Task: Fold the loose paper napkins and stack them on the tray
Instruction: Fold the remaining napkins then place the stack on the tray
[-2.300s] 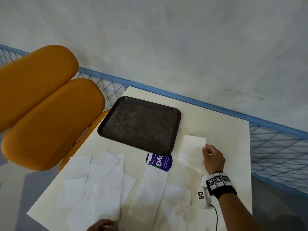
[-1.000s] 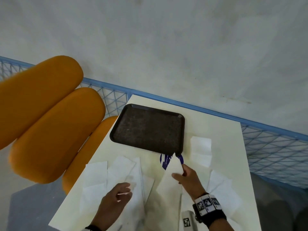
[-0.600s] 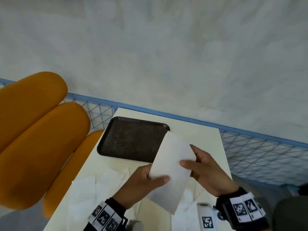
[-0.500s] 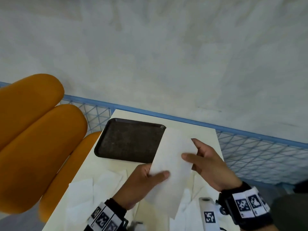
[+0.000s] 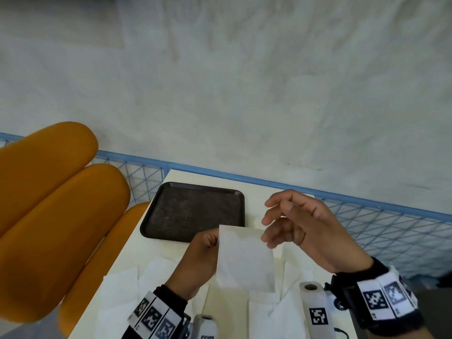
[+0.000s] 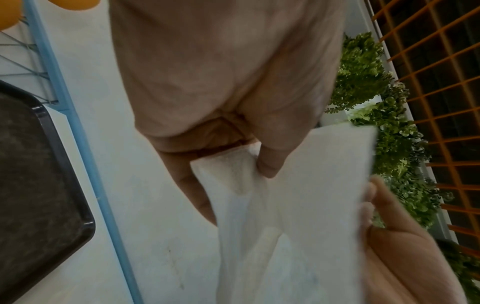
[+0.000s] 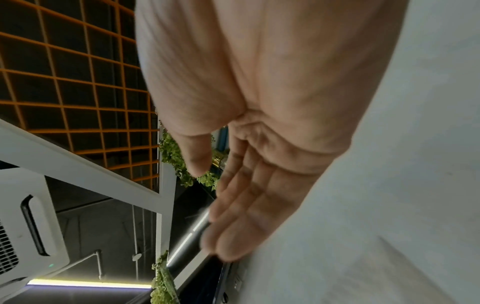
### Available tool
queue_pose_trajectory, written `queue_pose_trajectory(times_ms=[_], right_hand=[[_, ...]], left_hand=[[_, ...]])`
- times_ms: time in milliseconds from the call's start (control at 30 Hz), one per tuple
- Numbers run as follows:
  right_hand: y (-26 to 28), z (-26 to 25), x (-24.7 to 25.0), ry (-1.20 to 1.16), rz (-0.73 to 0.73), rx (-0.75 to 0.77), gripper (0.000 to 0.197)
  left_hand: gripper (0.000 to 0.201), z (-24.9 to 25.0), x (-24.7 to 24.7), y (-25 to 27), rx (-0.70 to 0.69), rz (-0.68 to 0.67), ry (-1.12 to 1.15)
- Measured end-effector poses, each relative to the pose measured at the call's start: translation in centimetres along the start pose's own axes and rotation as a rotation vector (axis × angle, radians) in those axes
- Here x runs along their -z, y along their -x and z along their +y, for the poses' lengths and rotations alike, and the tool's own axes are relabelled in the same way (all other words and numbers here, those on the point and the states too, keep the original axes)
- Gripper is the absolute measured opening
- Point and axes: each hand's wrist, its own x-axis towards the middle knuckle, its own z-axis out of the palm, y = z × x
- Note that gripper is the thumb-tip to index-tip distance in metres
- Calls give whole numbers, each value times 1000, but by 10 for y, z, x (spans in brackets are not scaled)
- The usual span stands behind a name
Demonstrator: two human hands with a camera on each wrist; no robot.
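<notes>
Head view: We see our left hand holding a white napkin by its left edge, above the tabletop and just in front of the tray. The napkin looks folded, a flat near-square sheet, its top edge crisp.
Head view, right hand: Our right hand hovers at the napkin's upper right corner, fingers loosely spread and half curled; whether they touch the paper we cannot tell from here.
Head view, surroundings: The dark tray lies bare near the far edge of the tabletop. Loose napkins lie unfolded on the near part. An orange chair stands at the left, a blue wire fence behind.
Left wrist view: Here we see the grip the head view hides: the thumb presses the napkin against the fingers behind it, creasing the paper. Fingertips of the right hand touch the napkin's opposite edge. The tray's rim shows at the left.
Right wrist view: Our right hand shows fingers nearly straight, thumb apart, holding nothing. The napkin is out of sight; green plants and an orange grid lie beyond.
</notes>
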Motion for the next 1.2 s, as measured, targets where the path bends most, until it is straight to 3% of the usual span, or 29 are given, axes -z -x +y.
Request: queue_pose_trajectory(times_ms=[67, 133, 200, 267, 367, 467, 567, 633, 767, 900, 1000, 1100, 1200], right_hand=[[-1, 3, -2, 140, 130, 63, 16], [-3, 11, 1, 462, 204, 95, 9], [-2, 16, 1, 744, 133, 67, 13], [0, 21, 0, 830, 33, 5, 15], [2, 26, 3, 835, 6, -16, 5], [3, 25, 15, 869, 41, 0, 10], [7, 22, 26, 877, 36, 5, 12], [9, 22, 29, 886, 9, 2, 12], [12, 25, 34, 894, -56, 30, 6], [15, 31, 34, 925, -130, 65, 10], [17, 29, 43, 999, -198, 92, 16], [22, 19, 67, 940, -107, 67, 14], [31, 28, 78, 616, 35, 29, 2]], left_hand=[[25, 2, -3, 1, 15, 15, -34], [24, 6, -6, 2, 22, 3, -46], [22, 7, -11, 3, 13, -2, -58], [19, 7, -16, 1, 1, -2, -78], [19, 8, -23, 1, -33, 11, -128], [30, 13, -26, 4, -81, 10, -127], [11, 18, -30, 8, -125, 73, -64], [22, 12, -31, 6, -206, 113, -172], [6, 5, -42, 5, -348, 252, -525], [13, 3, -56, 4, -411, 295, -641], [10, 3, -56, 4, -381, 310, -599], [16, 3, -50, 2, -248, 380, -366], [16, 6, -55, 0, -152, 427, -217]])
